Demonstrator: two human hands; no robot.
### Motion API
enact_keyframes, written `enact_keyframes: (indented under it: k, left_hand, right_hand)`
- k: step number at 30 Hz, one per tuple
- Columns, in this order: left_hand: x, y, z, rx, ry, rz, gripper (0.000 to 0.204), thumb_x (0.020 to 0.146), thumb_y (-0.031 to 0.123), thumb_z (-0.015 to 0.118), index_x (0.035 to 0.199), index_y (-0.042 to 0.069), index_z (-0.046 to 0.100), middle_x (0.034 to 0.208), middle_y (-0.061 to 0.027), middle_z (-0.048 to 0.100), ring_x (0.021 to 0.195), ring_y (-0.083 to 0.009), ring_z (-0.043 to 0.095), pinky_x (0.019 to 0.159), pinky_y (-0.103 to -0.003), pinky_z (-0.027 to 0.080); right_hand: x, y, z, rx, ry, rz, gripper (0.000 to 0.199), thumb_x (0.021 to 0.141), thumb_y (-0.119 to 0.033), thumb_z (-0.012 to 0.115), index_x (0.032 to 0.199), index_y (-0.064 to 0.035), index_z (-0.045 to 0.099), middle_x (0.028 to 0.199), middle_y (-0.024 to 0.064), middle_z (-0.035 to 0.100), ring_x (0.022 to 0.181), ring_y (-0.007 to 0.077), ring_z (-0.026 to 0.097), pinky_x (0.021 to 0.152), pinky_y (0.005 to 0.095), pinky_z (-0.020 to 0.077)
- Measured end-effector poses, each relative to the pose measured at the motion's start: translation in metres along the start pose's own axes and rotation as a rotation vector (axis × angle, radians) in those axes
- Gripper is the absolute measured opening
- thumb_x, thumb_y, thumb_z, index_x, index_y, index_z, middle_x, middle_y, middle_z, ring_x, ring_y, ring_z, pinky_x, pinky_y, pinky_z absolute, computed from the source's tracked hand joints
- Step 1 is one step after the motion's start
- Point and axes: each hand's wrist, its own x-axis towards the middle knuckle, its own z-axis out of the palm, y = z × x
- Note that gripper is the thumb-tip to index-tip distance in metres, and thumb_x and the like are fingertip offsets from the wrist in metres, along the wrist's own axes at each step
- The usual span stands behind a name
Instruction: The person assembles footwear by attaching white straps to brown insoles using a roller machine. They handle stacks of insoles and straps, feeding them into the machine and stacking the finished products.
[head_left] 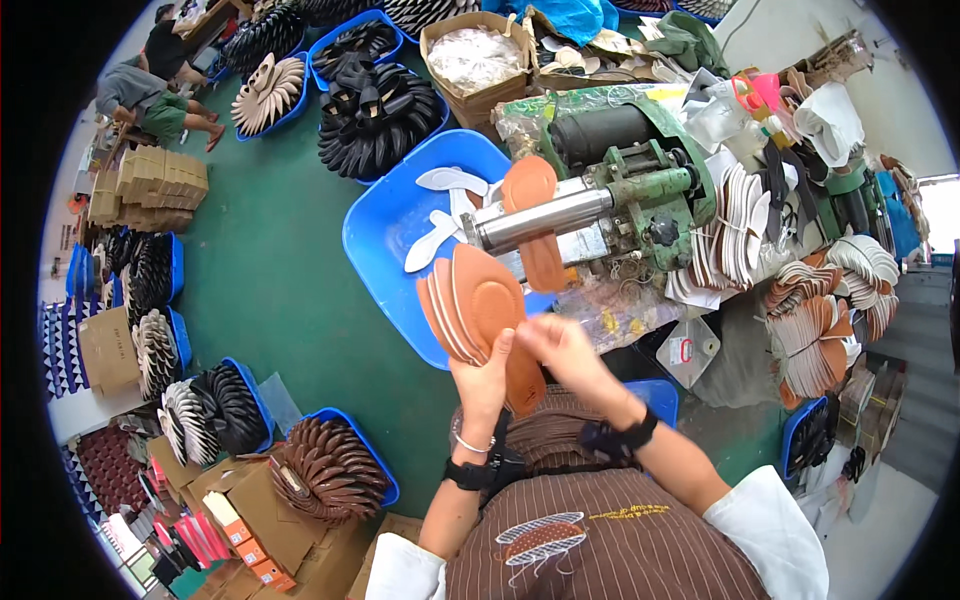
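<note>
My left hand point(482, 384) is closed around a fanned stack of tan-brown insoles point(494, 300), held upright above my lap with their pale edges showing. At the stack's right edge, my right hand point(562, 350) pinches the front insole; its fingertips are slightly blurred. Just beyond, another brown insole point(538, 262) lies across the metal roller of a green machine point(630, 200), partly hidden by the roller. Several insoles with white undersides point(432, 240) lie in a large blue tub point(375, 215) left of the machine.
Tied stacks of insoles point(805, 345) and loose pieces crowd the bench to the right. Blue tubs of black shoe parts point(380, 125) stand farther back, beside a cardboard box point(478, 60). Brown pieces point(325, 470) fill a tub at lower left. Two people are at the far left.
</note>
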Motion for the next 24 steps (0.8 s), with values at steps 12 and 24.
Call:
enact_keyframes:
  k: [12,24]
  left_hand:
    - [-0.002,-0.003,-0.001,-0.085,0.002,-0.164,0.055,0.087,0.013,0.072,0.132,-0.001,0.043,0.126,-0.0102,0.054,0.113,-0.0185,0.054,0.099,-0.033,0.044]
    - [-0.007,-0.009,-0.003,-0.114,-0.033,-0.179,0.05,0.089,0.016,0.071,0.129,0.0,0.046,0.119,-0.0086,0.058,0.104,-0.0185,0.058,0.089,-0.032,0.05]
  right_hand:
    - [0.001,-0.001,-0.004,0.238,0.08,0.054,0.028,0.092,-0.004,0.059,0.118,0.0053,0.058,0.104,0.0112,0.069,0.09,0.0137,0.066,0.08,0.0275,0.0525]
    - [-0.004,-0.011,-0.001,-0.018,0.016,0.014,0.018,0.091,-0.014,0.065,0.104,0.0001,0.064,0.086,0.0031,0.068,0.078,0.0062,0.061,0.068,0.0239,0.0505]
